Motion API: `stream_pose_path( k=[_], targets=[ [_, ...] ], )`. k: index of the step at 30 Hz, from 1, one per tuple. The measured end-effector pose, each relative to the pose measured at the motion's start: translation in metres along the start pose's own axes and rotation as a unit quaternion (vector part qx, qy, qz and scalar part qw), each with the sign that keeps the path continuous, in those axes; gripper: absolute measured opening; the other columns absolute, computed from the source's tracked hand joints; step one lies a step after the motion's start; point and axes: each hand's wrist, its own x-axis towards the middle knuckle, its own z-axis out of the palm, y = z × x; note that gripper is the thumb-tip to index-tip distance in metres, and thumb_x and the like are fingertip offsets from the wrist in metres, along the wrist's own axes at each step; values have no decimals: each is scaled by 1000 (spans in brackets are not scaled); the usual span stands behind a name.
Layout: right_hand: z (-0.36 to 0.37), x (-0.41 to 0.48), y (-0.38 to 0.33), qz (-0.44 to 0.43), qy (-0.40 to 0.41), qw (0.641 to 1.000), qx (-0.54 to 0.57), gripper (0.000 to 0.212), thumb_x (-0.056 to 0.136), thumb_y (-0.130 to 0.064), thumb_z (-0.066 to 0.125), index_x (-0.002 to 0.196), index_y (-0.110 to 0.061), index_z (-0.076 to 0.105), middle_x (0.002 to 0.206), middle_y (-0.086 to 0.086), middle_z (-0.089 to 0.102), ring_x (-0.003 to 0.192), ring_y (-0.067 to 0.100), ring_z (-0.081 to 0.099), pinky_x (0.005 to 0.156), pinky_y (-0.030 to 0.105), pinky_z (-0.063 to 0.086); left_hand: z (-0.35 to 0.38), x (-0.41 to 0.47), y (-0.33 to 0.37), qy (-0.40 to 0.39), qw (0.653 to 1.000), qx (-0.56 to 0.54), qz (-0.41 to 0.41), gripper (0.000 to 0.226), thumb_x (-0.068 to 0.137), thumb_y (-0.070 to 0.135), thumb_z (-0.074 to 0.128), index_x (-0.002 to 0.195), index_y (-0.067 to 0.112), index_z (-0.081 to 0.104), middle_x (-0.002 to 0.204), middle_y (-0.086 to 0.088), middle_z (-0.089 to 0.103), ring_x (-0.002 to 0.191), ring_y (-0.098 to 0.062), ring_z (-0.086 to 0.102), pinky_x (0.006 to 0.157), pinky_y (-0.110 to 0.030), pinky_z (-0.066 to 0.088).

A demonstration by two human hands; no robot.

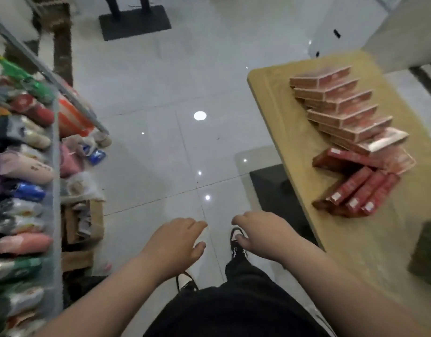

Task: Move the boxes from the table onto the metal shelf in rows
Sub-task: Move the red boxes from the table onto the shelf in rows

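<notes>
Standing on the tiled floor (148, 154) between shelf and worktop, the person has both hands out in front at about waist height. The left hand (178, 242) hovers palm down, fingers loose and relaxed, thumb poking out sideways, gripping nothing. The right hand (260, 233) is the same deal: fingers drooping a bit, empty, near the worktop (282, 122) edge but apart from it. All the boxes are on the worktop over on the right. A row of pale boxes (341, 110) lean on each other like toppled dominoes, running toward the far end. Closer in there's a bunch of dark red boxes (360, 190), a few side by side and one lying across just beyond them. The metal shelf (55, 166) is on the left, well apart from the boxes, and it's crammed with colourful packets (27, 171). A cardboard box (88, 224) sits on the floor under it. The picture's pretty blurry, so the labels can't be read.
</notes>
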Motion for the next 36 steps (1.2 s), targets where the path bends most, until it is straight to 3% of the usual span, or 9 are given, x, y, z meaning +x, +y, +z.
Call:
stream_pose_path(
  k=[5, 8, 13, 23, 27, 32, 36],
  targets=[
    [42, -70, 8, 138, 38, 984, 110, 41, 100, -42, 47, 139, -29, 50, 123, -4, 63, 110, 19, 60, 72, 31, 44, 13, 30, 54, -39, 987, 45, 149, 51, 101, 47, 39, 148, 30, 35, 142, 7, 50, 128, -16, 45, 100, -32, 42],
    [59, -105, 27, 207, 52, 965, 153, 42, 99, -44, 47, 139, -30, 49, 125, -3, 62, 110, 20, 61, 82, 37, 54, 20, 45, 97, -52, 976, 55, 206, 51, 100, 47, 41, 148, 32, 35, 142, 8, 50, 128, -14, 46, 99, -31, 42],
    [71, -144, 76, 265, 92, 938, 204, 42, 99, -45, 45, 139, -31, 50, 130, -6, 59, 115, 18, 57, 85, 38, 53, 21, 78, 160, -66, 955, 94, 272, 49, 99, 47, 43, 145, 33, 37, 139, 9, 52, 125, -13, 48, 97, -30, 46],
    [56, -153, 225, 287, 181, 918, 207, 39, 94, -34, 50, 131, -22, 57, 125, 3, 59, 116, 26, 57, 86, 38, 51, -15, 175, 242, -15, 972, 116, 205, 48, 99, 43, 45, 146, 35, 38, 142, 10, 51, 128, -13, 47, 95, -32, 49],
    [63, -139, 271, 334, 227, 883, 237, 66, 86, -32, 63, 147, -22, 39, 138, 8, 44, 123, 34, 51, 93, 43, 51, -27, 227, 254, 16, 977, 97, 188, 51, 96, 41, 50, 145, 32, 40, 142, 6, 51, 126, -16, 50, 95, -36, 51],
    [70, -115, 299, 391, 147, 862, 286, 106, 85, -34, 74, 158, -37, -4, 166, 13, -2, 151, 37, 18, 113, 48, 39, -42, 296, 260, 66, 972, 73, 215, 63, 89, 27, 63, 147, 20, 41, 139, -6, 48, 125, -26, 47, 90, -37, 48],
    [80, -96, 297, 419, 166, 830, 329, 114, 81, -42, 78, 152, -49, -10, 167, 10, 3, 149, 34, 27, 108, 50, 45, -48, 353, 260, 39, 969, 62, 236, 75, 82, 19, 69, 149, 25, 34, 145, -11, 39, 131, -30, 42, 99, -42, 48]
  ],
)
